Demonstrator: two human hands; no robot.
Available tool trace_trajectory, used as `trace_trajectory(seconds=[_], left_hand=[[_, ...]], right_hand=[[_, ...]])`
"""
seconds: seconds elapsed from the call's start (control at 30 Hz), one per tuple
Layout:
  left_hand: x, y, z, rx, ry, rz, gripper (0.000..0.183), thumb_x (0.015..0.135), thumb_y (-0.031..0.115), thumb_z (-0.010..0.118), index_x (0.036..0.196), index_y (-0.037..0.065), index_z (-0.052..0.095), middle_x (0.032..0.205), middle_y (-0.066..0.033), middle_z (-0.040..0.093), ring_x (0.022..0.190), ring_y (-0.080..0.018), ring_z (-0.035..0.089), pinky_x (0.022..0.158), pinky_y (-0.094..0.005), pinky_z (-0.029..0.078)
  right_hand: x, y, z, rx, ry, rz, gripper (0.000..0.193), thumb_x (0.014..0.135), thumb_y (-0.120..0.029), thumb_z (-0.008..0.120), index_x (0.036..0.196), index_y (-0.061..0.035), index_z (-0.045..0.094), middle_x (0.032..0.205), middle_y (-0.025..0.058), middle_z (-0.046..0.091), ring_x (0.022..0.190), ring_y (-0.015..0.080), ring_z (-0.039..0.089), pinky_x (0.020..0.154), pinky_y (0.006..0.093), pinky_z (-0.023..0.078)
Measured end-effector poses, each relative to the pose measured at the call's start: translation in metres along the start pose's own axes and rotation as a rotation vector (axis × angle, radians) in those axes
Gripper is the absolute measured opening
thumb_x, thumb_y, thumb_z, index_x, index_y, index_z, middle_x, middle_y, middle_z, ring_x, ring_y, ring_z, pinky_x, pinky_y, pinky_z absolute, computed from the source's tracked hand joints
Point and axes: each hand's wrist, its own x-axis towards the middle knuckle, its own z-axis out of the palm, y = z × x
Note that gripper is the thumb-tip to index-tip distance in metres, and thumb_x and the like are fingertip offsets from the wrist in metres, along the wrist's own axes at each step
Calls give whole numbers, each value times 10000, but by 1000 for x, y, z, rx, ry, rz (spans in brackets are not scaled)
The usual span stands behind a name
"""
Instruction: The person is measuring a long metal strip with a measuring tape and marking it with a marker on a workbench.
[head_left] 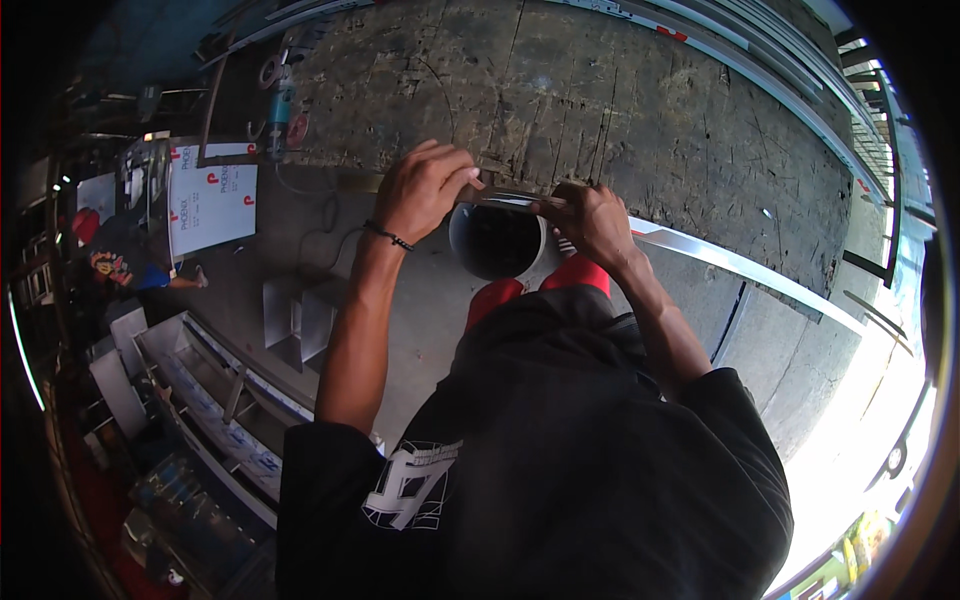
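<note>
A long, shiny metal strip (740,262) runs along the near edge of the wooden workbench (560,95) and on out to the right. My right hand (592,222) is closed on its left part, fingertips curled over the metal. My left hand (428,188) is at the bench edge a short way to the left. Its thumb and fingers pinch a small brownish piece beside the strip's end, too small to name. Below the strip, between the hands, the dark mouth of a round, pale-rimmed container (456,246) shows.
A teal power tool (281,105) lies at the bench's far left, its cord hanging down. Long metal profiles (740,70) line the far edge. A film-covered panel (212,205) and another person (130,255) are at left, with a metal frame (215,390) nearer me.
</note>
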Motion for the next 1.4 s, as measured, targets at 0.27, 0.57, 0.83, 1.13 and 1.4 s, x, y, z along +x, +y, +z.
trace_trajectory(seconds=[0.27, 0.57, 0.83, 1.13, 1.4], left_hand=[[-25, 5, 24, -9, 187, -126, 128, 923, 145, 625, 854, 39, 639, 795, -118, 636, 806, -350, 585, 726, -445, 462], [-40, 9, 42, -131, 354, -332, 170, 927, 150, 646, 840, 5, 631, 770, -156, 629, 766, -368, 592, 682, -451, 453], [-39, 26, 44, -233, 345, -574, 184, 934, 152, 646, 842, -8, 642, 732, -170, 617, 720, -365, 598, 644, -436, 445], [-37, 28, 52, -209, 391, -503, 202, 947, 177, 633, 856, -3, 643, 726, -182, 608, 704, -380, 603, 628, -454, 442], [-40, 35, 53, -204, 418, -466, 206, 950, 184, 634, 857, 1, 651, 738, -170, 622, 703, -374, 602, 628, -446, 443]], right_hand=[[1, 7, 6, -11, -4, 20, 442, 878, -490, 687, 954, -59, 754, 786, 166, 716, 792, 385, 691, 792, 471, 524], [0, -3, -3, 5, -39, 58, 457, 872, -495, 692, 973, -53, 754, 850, 172, 733, 856, 377, 700, 823, 460, 523], [1, -3, -5, 12, -34, 62, 460, 868, -498, 694, 954, -51, 757, 839, 166, 735, 839, 365, 707, 802, 455, 531], [1, -3, -4, -2, -35, 60, 475, 865, -515, 692, 981, -60, 759, 831, 172, 732, 859, 366, 705, 834, 450, 526], [1, -9, -10, -7, -34, 43, 470, 871, -519, 684, 964, -66, 763, 827, 174, 730, 836, 369, 705, 816, 455, 528]])
